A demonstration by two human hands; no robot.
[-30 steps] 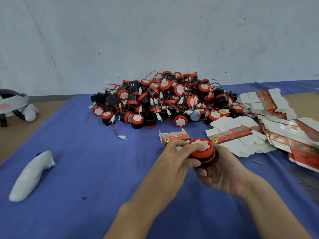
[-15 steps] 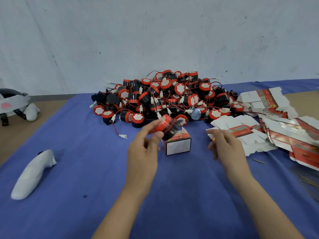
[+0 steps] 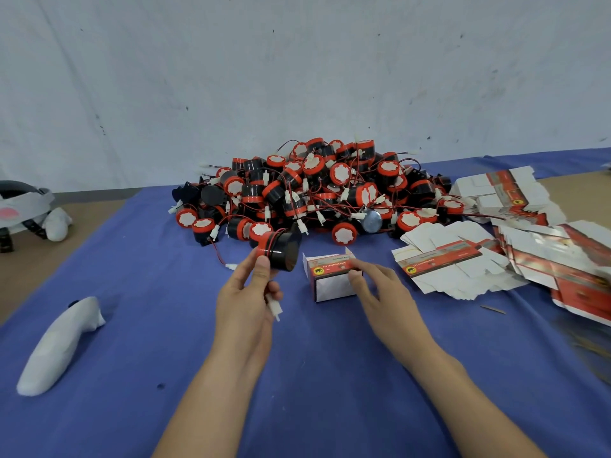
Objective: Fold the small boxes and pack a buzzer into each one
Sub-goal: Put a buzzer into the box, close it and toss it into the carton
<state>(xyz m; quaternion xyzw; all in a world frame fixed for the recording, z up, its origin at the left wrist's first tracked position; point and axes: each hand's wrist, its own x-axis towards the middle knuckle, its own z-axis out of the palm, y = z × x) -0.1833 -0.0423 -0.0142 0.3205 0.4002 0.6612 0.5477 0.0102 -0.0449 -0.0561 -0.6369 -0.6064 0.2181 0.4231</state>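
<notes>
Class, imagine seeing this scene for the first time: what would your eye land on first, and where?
A red-and-black heap of buzzers sits at the back of the blue cloth. In front, the left hand holds one buzzer beside a small open box, which the right hand pinches. At the right lie stacked flat boxes.

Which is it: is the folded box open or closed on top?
Open: the box stands with its top flaps sticking up, and the buzzer is outside it, in the left hand.
</notes>
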